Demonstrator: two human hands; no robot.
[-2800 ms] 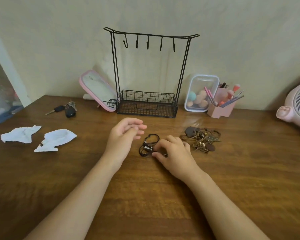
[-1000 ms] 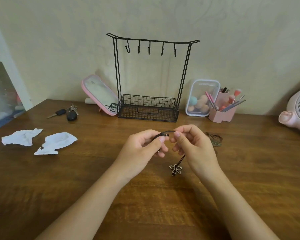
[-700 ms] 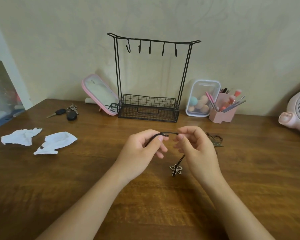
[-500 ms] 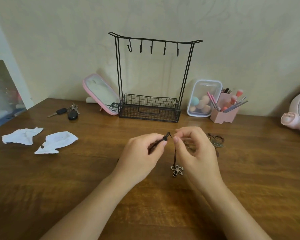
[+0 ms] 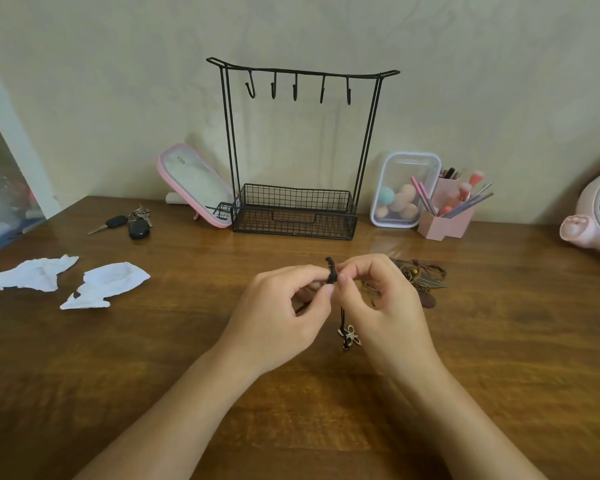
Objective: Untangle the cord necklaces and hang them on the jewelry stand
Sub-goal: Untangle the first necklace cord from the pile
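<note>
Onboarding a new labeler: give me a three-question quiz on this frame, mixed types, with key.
1. True or false: a necklace already hangs on the jewelry stand.
2. What dangles below the black cord pinched by the left hand and right hand?
3. Where is the pile of brown cord necklaces? A) in the wire basket B) on the table behind the right hand C) beside the car keys

Key: 1 false, all five hooks are bare. 2 a flower pendant. 3 B.

A black cord necklace (image 5: pixel 332 273) with a flower pendant (image 5: pixel 350 336) hangs in front of the empty black wire jewelry stand (image 5: pixel 300 147), while a brown tangle of necklaces (image 5: pixel 421 278) lies front-right of that stand.
</note>
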